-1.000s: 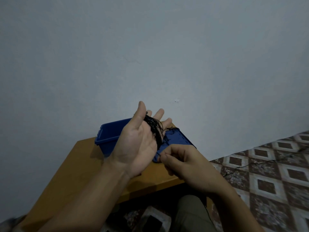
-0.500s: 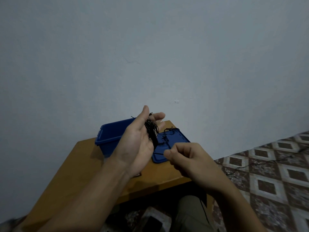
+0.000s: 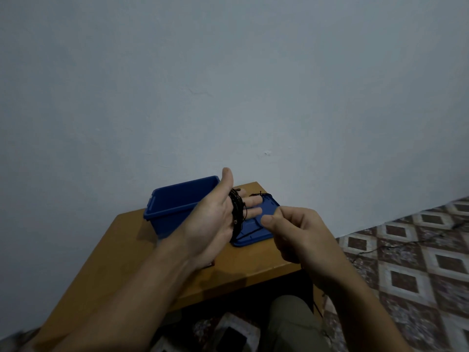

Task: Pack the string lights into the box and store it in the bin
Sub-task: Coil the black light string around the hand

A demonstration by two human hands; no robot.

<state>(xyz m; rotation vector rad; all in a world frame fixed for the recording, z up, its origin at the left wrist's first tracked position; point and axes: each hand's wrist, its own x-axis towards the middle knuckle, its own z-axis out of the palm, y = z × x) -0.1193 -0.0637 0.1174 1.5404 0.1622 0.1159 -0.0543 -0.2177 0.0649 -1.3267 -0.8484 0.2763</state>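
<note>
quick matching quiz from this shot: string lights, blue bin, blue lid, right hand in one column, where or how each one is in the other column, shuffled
Things
1. string lights
2. blue bin
3. blue lid
4. right hand

Place or state
A. lying flat on the wooden table, right of the bin
B. fingers curled, thumb pinched to forefinger
C. wound round the fingers of the open left hand
D. standing open on the table, no lid on it

Pairs: 1-C, 2-D, 3-A, 4-B
</note>
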